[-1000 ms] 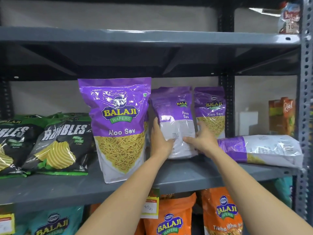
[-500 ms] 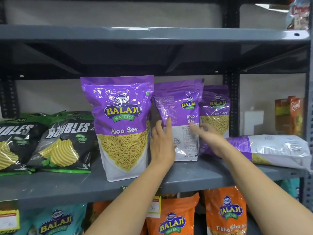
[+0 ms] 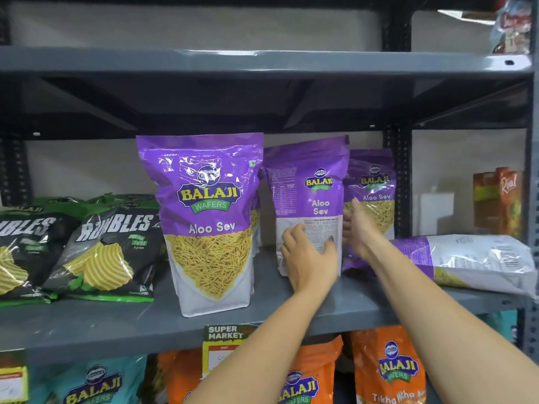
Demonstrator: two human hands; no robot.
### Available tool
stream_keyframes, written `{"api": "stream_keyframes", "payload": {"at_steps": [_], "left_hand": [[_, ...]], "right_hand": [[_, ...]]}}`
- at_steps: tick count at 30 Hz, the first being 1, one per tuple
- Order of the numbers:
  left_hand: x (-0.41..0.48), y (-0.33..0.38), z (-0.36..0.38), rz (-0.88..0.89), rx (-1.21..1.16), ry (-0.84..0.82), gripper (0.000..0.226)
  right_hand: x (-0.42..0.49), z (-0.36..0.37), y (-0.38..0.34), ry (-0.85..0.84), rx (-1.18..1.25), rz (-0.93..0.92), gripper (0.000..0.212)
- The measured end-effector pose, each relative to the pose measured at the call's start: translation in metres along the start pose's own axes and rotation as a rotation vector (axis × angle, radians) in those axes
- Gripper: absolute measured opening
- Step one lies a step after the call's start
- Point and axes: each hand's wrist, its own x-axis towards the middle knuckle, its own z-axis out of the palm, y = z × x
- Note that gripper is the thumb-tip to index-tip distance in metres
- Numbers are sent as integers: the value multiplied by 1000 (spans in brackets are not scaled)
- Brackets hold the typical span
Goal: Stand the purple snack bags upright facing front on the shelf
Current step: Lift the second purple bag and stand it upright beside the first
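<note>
Three purple Aloo Sev bags stand on the grey shelf (image 3: 116,325). The large front bag (image 3: 208,217) faces front. The middle bag (image 3: 309,185) stands upright with its printed back panel toward me. My left hand (image 3: 309,258) lies flat on its lower front, fingers spread. My right hand (image 3: 360,228) is open just right of that bag, in front of the third upright bag (image 3: 372,182), which faces front. A fourth purple bag (image 3: 478,260) lies flat on its side at the right, white back up.
Black-and-green Rumbles chip bags (image 3: 108,252) lean at the left. A juice carton (image 3: 498,202) and a white box (image 3: 436,211) stand at the back right. Orange and teal Balaji bags (image 3: 390,371) fill the shelf below. A steel upright (image 3: 533,199) bounds the right.
Both hands gripped the middle bag a second ago. It now stands further upright, my right hand has come off it and opened, and my left hand rests flat against it.
</note>
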Motion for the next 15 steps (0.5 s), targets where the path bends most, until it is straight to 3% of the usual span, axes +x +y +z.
{"api": "stream_keyframes", "payload": {"at_steps": [3, 7, 9, 12, 15], "left_hand": [[12, -3, -3, -67, -84, -40, 71], [23, -2, -10, -174, -233, -57, 102], [30, -4, -13, -215, -252, -19, 104], [43, -12, -14, -234, -291, -14, 76], [54, -23, -13, -228, -485, -83, 48]], "right_hand": [[-2, 1, 8, 54, -121, -57, 25], [-3, 5, 11, 80, -250, -158, 13], [-2, 5, 10, 56, -267, -169, 24], [-1, 0, 10, 10, -316, -128, 44], [5, -8, 13, -114, -299, -63, 81]]}}
